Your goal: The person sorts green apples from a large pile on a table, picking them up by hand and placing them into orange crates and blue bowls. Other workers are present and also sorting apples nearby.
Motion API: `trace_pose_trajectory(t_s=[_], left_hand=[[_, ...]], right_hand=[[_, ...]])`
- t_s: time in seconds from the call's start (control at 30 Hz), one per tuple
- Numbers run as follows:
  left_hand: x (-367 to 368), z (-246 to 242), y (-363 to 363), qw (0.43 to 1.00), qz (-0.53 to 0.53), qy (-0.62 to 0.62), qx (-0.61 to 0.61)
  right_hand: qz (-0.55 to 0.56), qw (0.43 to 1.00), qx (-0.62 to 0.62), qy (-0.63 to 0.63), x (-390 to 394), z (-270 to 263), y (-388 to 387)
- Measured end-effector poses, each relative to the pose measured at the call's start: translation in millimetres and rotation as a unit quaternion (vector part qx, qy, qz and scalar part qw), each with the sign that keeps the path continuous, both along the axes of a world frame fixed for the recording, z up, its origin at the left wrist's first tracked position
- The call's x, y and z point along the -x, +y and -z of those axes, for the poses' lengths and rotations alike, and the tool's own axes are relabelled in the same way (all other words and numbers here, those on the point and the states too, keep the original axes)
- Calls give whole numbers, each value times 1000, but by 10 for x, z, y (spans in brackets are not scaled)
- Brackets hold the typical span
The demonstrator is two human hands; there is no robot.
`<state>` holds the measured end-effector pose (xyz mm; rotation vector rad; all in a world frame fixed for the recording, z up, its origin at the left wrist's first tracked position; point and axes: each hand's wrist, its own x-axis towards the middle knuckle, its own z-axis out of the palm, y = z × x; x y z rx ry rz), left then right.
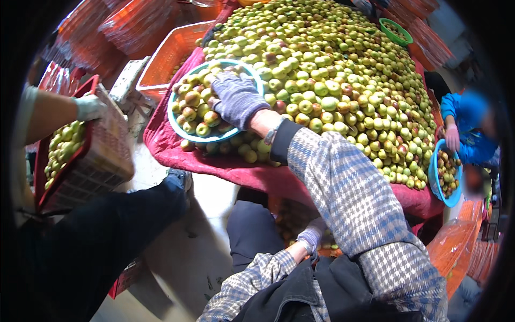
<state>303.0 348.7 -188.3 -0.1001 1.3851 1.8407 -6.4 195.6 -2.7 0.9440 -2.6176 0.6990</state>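
Green and reddish jujubes (330,88) lie heaped on a table covered with red cloth (225,173). At the heap's near left corner stands a light-blue basin (173,120) filled with browner jujubes. My right hand (239,96), in a grey-purple knit glove, rests over the fruit in this basin with its fingers spread; whether it grasps any fruit is hidden. Low in front of my body, below the table edge, is my gloved left hand (314,233), near more fruit in an orange container. My right sleeve partly covers it, and its fingers are hidden.
At left, another person's gloved hand (90,108) holds a tilted red crate (86,157) with green jujubes. An orange crate (161,60) stands beyond the blue basin. At right, a person in blue (468,124) has a hand at another blue basin (434,173). A green basin (396,31) sits at the heap's far side.
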Motion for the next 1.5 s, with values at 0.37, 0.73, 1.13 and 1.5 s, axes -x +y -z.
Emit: trace_pose_trajectory(t_s=[0.37,0.73,1.13,1.5], left_hand=[[97,-326,-142,921,-145,-339,-129],[42,-37,-110,922,-169,-345,-52],[-16,-27,-168,909,-222,-351,39],[-96,501,-356,920,-137,-355,-96]], right_hand=[[148,989,2,6,-1080,490,2305],[88,968,-161,-171,-2436,751,2995],[383,899,2,-212,-1460,677,3732],[512,824,-55,-237,-938,1018,3492]])
